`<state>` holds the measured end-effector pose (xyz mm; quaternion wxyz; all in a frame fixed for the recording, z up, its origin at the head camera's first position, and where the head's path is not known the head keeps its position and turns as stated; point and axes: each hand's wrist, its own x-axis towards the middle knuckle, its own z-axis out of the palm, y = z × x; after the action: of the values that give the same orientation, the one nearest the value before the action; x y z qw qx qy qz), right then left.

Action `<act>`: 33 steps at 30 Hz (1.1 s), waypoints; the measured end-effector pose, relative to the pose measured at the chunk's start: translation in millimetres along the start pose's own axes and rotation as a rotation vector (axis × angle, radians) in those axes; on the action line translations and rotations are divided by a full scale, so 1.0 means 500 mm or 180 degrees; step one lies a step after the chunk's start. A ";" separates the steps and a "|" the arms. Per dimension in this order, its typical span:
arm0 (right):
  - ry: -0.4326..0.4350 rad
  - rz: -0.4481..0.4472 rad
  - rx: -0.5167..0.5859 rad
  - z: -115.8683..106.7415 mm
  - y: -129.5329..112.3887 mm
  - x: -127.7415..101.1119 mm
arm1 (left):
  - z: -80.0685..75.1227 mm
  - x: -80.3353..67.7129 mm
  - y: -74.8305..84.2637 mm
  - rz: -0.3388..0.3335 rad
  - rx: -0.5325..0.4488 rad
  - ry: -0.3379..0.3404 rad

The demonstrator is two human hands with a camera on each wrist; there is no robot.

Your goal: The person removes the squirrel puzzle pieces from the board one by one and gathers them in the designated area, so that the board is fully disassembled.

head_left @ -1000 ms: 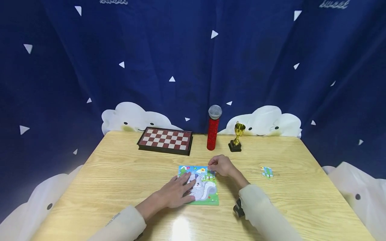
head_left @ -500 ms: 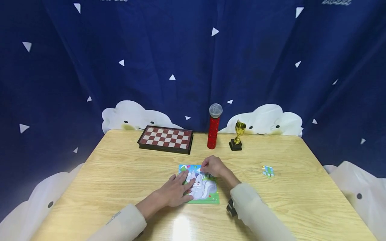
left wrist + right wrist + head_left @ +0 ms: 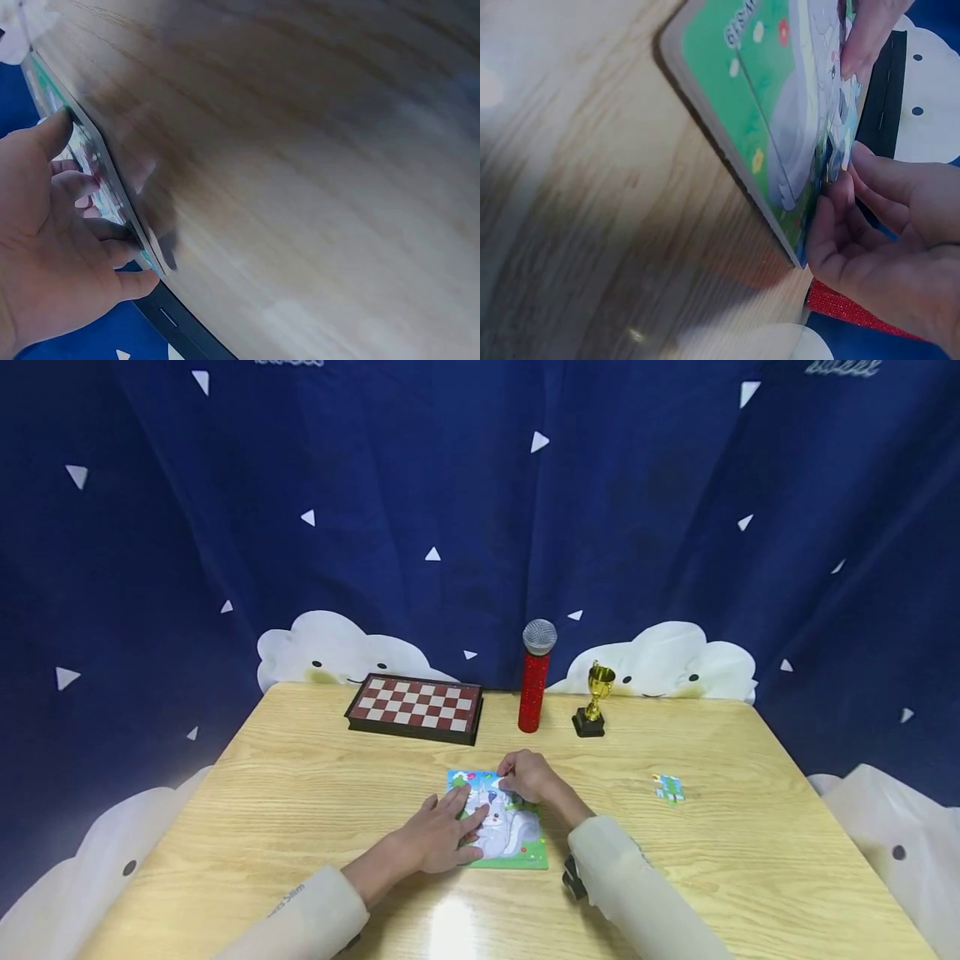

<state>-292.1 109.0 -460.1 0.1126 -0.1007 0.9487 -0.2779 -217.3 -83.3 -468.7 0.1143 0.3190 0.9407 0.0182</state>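
My left hand (image 3: pixel 435 842) lies flat, fingers spread, on the near left of the puzzle board (image 3: pixel 517 850), mid-bench (image 3: pixel 300 793). My right hand's (image 3: pixel 528 777) grip pinches a puzzle piece (image 3: pixel 832 161) at its far edge. A loose piece (image 3: pixel 667 788) lies well right.

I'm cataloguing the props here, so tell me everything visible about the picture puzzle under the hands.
The puzzle is a flat rectangular board lying on the wooden table, near its front middle. Its glossy picture shows a pale grey-white cartoon animal on green grass with small flowers under blue sky. The left hand rests flat on its left part; the right hand pinches a piece at its far edge.
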 end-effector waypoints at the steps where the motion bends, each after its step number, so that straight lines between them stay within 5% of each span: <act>1: 0.0003 -0.0002 -0.0015 0.000 0.000 0.000 | 0.000 0.000 0.001 0.0003 0.0003 0.0003; 19: 0.0083 -0.0190 0.0502 -0.038 0.010 -0.003 | 0.004 -0.002 -0.004 -0.0038 0.0051 0.0001; 33: 0.0249 -0.0273 0.0646 -0.137 0.126 -0.026 | 0.005 0.000 0.002 -0.0019 -0.0017 0.0038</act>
<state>-306.1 198.7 -436.7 0.0731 -0.1183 0.9142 -0.3808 -216.0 -82.7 -471.1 0.1095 0.3157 0.9423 0.0222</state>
